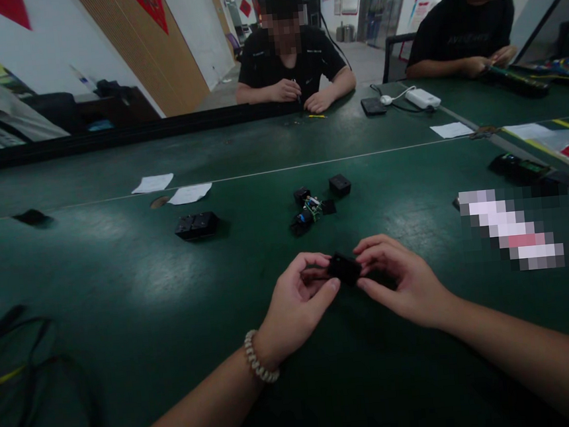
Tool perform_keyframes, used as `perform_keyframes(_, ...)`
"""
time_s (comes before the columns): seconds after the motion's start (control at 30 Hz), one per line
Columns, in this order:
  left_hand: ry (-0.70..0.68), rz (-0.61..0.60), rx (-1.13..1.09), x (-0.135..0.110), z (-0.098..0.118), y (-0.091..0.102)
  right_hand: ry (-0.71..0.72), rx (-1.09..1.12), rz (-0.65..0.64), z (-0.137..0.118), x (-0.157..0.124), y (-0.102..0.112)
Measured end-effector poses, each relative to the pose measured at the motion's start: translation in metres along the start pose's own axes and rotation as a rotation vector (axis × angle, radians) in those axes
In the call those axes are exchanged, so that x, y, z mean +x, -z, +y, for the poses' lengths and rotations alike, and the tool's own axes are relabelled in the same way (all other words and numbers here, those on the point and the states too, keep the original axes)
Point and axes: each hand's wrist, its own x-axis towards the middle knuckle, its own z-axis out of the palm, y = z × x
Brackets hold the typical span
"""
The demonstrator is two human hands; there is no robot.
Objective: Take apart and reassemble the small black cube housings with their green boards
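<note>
My left hand (297, 305) and my right hand (400, 280) meet over the green table (120, 274), both pinching a small black box-shaped part (344, 268) between fingers and thumbs. A bead bracelet (260, 362) sits on my left wrist. Just beyond my hands lies a small circuit board with wires and coloured components (309, 211), with little black housings (340, 184) around it. A flat black casing (197, 225) lies further left.
Paper slips (189, 194) lie at mid-table. Two people in black shirts sit at the far side, their hands busy with small parts. A white power bank (422, 98) and black cables (23, 356) are also on the table.
</note>
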Motion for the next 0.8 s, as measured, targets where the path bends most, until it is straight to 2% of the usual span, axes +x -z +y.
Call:
perform_keyframes(0.2, 0.003, 0.02, -0.023, 0.0023, 0.0007, -0.0005, 0.003, 0.077, 0.004, 0.002, 0.0007, -0.0008)
perform_keyframes(0.33, 0.012, 0.03, -0.048, 0.0021, -0.0005, 0.0005, -0.056, 0.089, -0.015, 0.0028, 0.0004, -0.0005)
perform_keyframes(0.5, 0.01, -0.001, -0.1, 0.0004, -0.0024, 0.0003, -0.155, 0.107, -0.026, 0.0045, -0.0008, 0.0)
perform_keyframes(0.8, 0.016, -0.033, -0.116, -0.0006, -0.0037, -0.0005, -0.184, 0.165, -0.049, 0.0039, -0.0018, -0.0003)
